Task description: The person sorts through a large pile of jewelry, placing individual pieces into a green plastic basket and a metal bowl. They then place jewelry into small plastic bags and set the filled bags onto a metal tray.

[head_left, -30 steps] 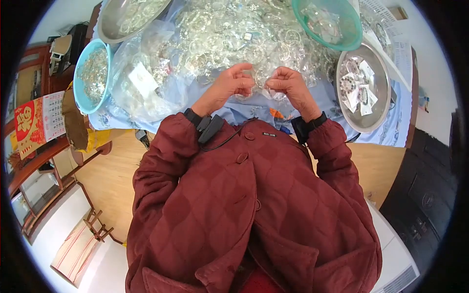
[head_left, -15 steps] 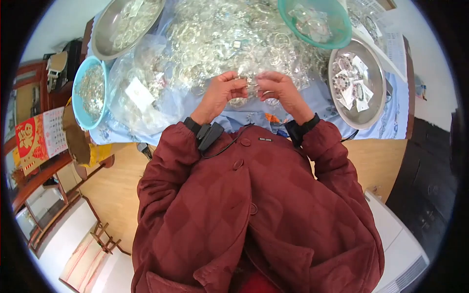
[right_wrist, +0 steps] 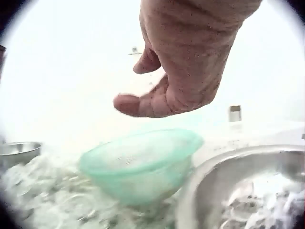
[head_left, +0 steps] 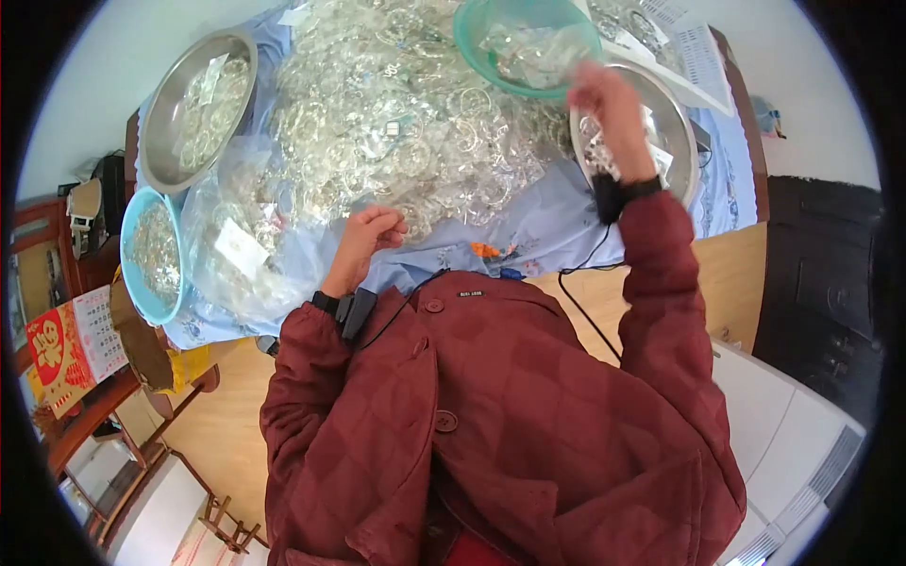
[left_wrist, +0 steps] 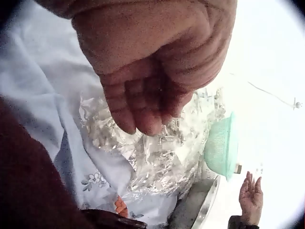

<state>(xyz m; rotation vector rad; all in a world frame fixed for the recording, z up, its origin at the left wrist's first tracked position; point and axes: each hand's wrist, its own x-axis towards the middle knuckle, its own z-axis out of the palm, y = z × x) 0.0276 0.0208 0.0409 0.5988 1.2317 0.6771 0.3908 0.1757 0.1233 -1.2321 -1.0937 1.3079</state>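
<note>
Right hand [head_left: 609,111]: moved away from the left hand [head_left: 370,234], now raised near the green basin [head_left: 475,64] and steel basin [head_left: 688,156]; thumb and finger apart, nothing visible between. Left hand: by the near edge of the table [head_left: 557,222], fingers loosely bent. Steel basin: towards right edge, mouth up, long axis roughly along that edge.
</note>
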